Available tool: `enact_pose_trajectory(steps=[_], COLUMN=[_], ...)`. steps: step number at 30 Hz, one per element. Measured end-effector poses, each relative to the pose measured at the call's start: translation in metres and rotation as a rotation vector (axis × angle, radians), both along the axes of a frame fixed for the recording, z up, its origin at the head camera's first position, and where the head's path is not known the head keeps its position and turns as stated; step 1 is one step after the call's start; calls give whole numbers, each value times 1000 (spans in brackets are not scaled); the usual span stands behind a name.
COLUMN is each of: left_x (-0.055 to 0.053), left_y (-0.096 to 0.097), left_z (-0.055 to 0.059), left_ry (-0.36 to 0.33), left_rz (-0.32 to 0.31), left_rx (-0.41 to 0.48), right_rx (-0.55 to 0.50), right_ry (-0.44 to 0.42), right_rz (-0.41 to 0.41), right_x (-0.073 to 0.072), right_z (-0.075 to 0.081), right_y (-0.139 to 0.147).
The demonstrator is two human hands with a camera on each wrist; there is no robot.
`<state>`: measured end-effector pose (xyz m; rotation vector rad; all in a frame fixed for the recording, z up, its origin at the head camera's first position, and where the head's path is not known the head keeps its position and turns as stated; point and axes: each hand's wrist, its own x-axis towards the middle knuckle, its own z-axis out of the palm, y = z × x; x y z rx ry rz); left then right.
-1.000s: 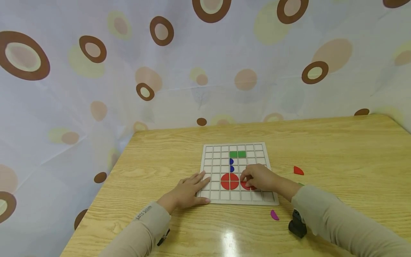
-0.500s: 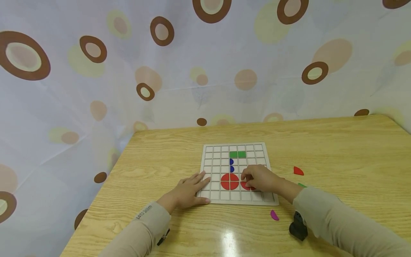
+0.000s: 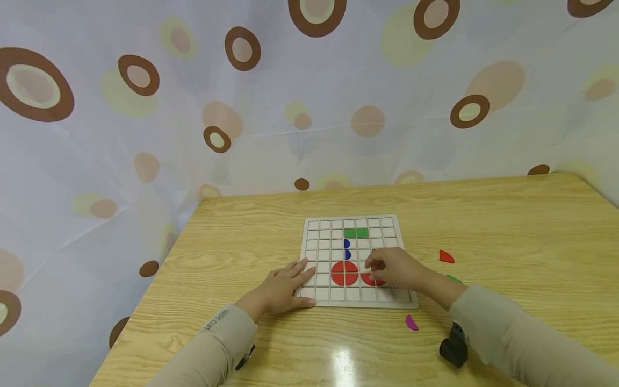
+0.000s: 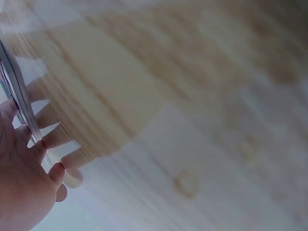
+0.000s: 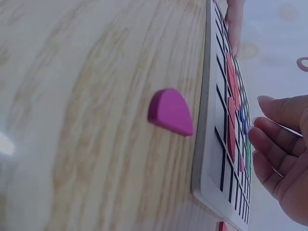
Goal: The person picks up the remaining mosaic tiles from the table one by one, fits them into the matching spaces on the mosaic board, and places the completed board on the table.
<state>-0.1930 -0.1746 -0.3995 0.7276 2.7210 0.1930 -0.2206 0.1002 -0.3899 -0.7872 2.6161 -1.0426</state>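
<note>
A white grid board (image 3: 319, 293) lies on the wooden table. My left hand (image 3: 280, 290) rests with fingers spread on its left edge; the left wrist view shows those fingers (image 4: 38, 150) along the rim. Red quarter-circle pieces (image 3: 338, 267) make up a full disc on the grid. Just right of it, more red pieces (image 3: 372, 280) lie partly under my right hand (image 3: 397, 269). In the right wrist view, the right hand (image 5: 288, 163) is loosely bent over the board, thumb apart from the fingertips, no piece between them. Two green pieces (image 3: 362, 233) and two blue half-discs (image 3: 347, 244) sit farther up.
A purple piece (image 3: 411, 323) lies on the table in front of the board. Right of the board are a loose red quarter piece (image 3: 447, 257) and a green piece (image 3: 453, 279), partly hidden by the arm. A patterned cloth (image 3: 271, 161) hangs behind the table.
The right hand has shifted slightly to the right over the red pieces, its wrist and forearm turning a little. My left hand stays in place on the board.
</note>
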Motion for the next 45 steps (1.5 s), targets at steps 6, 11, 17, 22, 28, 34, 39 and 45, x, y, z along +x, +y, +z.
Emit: enact_pose_trajectory(steps=[6,11,17,22,28,34,39,45], left_x=[-1,-1,-1,-1,-1,0,0,-1], left_y=[0,0,1,0,1,1,0,0], left_z=[0,1,1,1,2,2,1,-1], left_ry=[-3,-1,1,2,1,-3,1,1], left_rz=[-3,-11,-15,-14,-15,-11,-8,-7], left_rx=[-6,-19,-25,-23,-13,-12,-14,-19], right_rx=[-34,-24,-38,-62,-44,-21,-34,-33], right_ry=[4,37,22,-14,-26,-1,-11,-22], right_rz=[-4,-13,-30,-58,-100,-130,-147,-165], right_x=[5,9,13,17,18,17,18,16], right_z=[1,6,10,13,15,16,17,15], right_y=[10,18,27,34,43,54,62,75])
